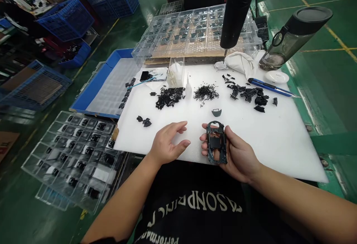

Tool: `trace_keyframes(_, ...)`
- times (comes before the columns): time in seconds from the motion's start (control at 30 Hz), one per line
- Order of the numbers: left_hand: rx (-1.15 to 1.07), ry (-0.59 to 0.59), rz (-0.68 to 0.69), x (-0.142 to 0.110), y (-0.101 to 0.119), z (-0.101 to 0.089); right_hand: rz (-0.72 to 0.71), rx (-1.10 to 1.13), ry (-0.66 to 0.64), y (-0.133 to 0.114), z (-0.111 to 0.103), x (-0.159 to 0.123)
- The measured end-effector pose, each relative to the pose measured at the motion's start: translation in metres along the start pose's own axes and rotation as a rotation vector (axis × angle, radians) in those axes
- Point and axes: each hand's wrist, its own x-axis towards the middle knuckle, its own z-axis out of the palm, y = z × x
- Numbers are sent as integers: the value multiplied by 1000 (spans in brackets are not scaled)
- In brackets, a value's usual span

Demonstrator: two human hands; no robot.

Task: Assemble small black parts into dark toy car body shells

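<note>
My right hand [237, 155] is closed around a dark oval plastic frame part [215, 142], held flat just above the front edge of the white foam mat [279, 136]. My left hand [167, 143] hovers beside it with fingers spread and nothing in them. Just beyond the frame lies a small dark curved piece [216, 112]. Further back on the mat sit a heap of flat black parts [169, 97], a pile of tiny black pins [205, 93] and a scatter of black clips [248, 94].
Clear compartment trays with dark parts stand at the back [192, 30] and lower left [72, 155]. A blue tray [106, 84] lies left of the mat. A blue-handled knife [267, 87], a white cloth [241, 62], a tilted bottle [292, 36] and a hanging black tool [237, 10] are at the back right.
</note>
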Motion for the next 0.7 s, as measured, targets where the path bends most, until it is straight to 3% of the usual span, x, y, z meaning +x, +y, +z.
trace_keyframes(0.7, 12, -9, -11, -2, -3, -3, -34, 40, -17, 3, -3, 1)
